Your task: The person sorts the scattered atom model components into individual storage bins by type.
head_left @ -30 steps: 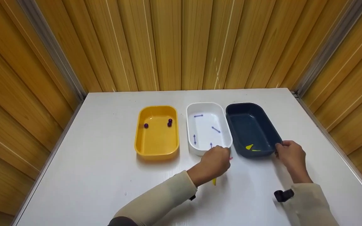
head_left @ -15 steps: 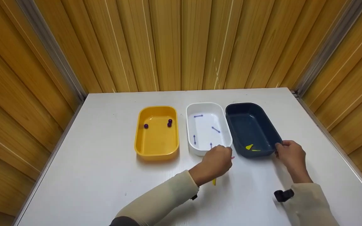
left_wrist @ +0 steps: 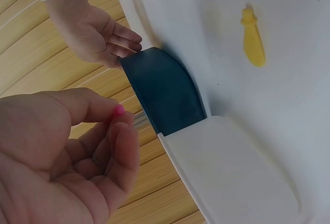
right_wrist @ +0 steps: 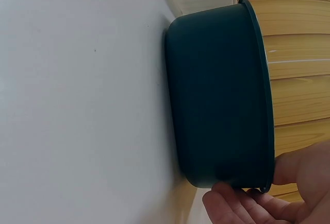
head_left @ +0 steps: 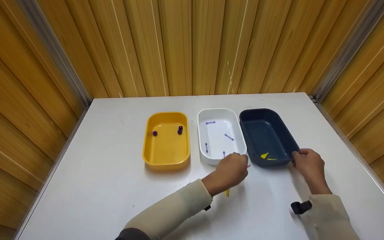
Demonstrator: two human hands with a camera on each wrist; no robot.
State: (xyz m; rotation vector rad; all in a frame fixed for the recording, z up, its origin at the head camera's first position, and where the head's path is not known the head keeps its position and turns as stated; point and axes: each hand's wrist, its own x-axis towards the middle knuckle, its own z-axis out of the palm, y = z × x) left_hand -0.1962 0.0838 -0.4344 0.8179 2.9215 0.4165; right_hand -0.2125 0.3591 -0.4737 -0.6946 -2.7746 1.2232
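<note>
My left hand (head_left: 230, 171) pinches a small pink piece (left_wrist: 119, 110) between thumb and finger, at the near right corner of the white tray (head_left: 217, 133). Most of that piece is hidden, so its kind cannot be told. On the table below this hand lies a yellow knife-shaped piece (left_wrist: 252, 41), partly covered in the head view. My right hand (head_left: 309, 166) grips the near right corner of the dark blue tray (right_wrist: 221, 95), thumb on one side of the wall and fingers on the other. Two small yellow pieces (head_left: 264, 155) lie inside it at the near end.
Several small purple sticks with knobbed ends (head_left: 229, 137) lie in the white tray. To its left stands a yellow tray (head_left: 165, 151) holding three purple balls (head_left: 155, 133). The white table (head_left: 88, 173) is bounded by wood-look walls (head_left: 192, 50).
My left hand has shifted slightly to the right, toward the dark blue tray, with the pink piece. My right hand keeps its grip on the tray.
</note>
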